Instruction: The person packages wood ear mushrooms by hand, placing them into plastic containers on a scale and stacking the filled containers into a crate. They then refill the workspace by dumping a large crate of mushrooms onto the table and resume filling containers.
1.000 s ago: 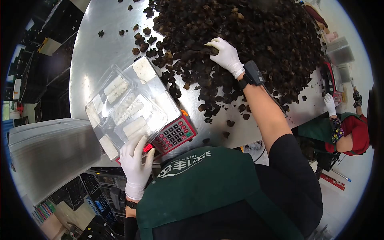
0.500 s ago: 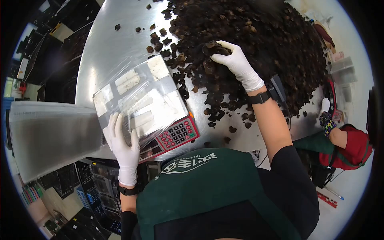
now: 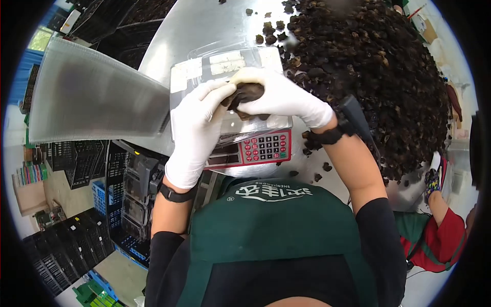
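While the white-gloved right hand point(image 3: 280, 96) curls around a clump of dark brown, ruffled pieces point(image 3: 249, 93), the white-gloved left hand point(image 3: 198, 120) touches its edge, its grip unclear, over a red-and-silver electronic scale point(image 3: 263, 148) on a shiny metal bench point(image 3: 204, 25).

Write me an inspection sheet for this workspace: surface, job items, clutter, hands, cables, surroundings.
Surface: shiny metal table, partly covered.
Job items: dark pile; scale bearing a clear tray; dark clump above it.
Clutter: loose pieces beside the pile; tall tray stack beside the scale.
Hands: gloved; right hand holds the clump, left hand at its edge, grip unclear.
Cables: possibly a dark cord near the right wrist.
Surroundings: black crates; person in red.
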The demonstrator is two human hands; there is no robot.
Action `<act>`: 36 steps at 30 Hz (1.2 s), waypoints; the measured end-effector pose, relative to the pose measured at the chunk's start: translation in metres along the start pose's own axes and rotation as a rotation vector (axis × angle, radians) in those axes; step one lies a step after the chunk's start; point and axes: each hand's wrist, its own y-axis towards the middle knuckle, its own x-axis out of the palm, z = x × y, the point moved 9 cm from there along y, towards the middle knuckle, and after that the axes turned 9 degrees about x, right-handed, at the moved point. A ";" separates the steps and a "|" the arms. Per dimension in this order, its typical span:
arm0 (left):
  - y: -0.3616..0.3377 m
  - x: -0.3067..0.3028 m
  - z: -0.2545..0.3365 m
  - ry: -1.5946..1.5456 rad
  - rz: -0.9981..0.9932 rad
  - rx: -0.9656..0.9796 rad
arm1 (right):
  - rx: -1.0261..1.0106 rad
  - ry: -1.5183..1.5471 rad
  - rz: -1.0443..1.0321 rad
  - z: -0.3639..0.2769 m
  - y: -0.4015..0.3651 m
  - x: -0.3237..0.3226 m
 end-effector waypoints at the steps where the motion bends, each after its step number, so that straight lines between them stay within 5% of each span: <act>1: -0.007 0.001 -0.011 -0.004 -0.014 -0.060 | -0.030 0.001 -0.018 0.010 0.005 0.010; 2: -0.016 0.003 -0.022 -0.008 -0.026 -0.119 | -0.060 0.000 -0.034 0.016 0.008 0.017; 5: -0.039 0.001 -0.050 -0.075 0.021 -0.309 | 0.429 0.361 -0.226 0.040 0.006 0.030; 8: -0.066 0.000 -0.076 -0.230 0.105 -0.489 | 0.281 0.116 -0.139 0.032 0.012 0.016; 10: -0.074 0.004 -0.082 -0.589 0.261 -0.634 | 0.257 0.167 -0.112 0.036 0.013 0.012; 13: -0.075 0.003 -0.079 -0.773 0.201 -0.773 | 0.376 0.329 -0.079 0.047 0.012 0.011; 17: -0.065 0.014 -0.068 -1.044 0.154 -0.722 | 0.344 0.584 -0.038 0.046 0.009 0.005; 21: -0.060 0.029 -0.057 -0.812 -0.072 -0.694 | 0.367 0.676 -0.001 0.038 0.007 0.005; 25: -0.041 0.024 -0.040 -0.181 -0.155 -0.383 | 0.349 0.667 0.003 0.029 0.005 0.005; 29: -0.048 0.029 -0.043 -0.334 -0.135 -0.547 | 0.295 0.617 0.027 0.024 0.003 0.002; 34: -0.051 -0.001 -0.034 -0.005 -0.172 -0.310 | 0.036 0.056 -0.117 0.003 0.003 0.005; 36: -0.068 -0.003 -0.045 -0.021 -0.192 -0.462 | -0.012 -0.320 -0.127 -0.007 -0.002 0.009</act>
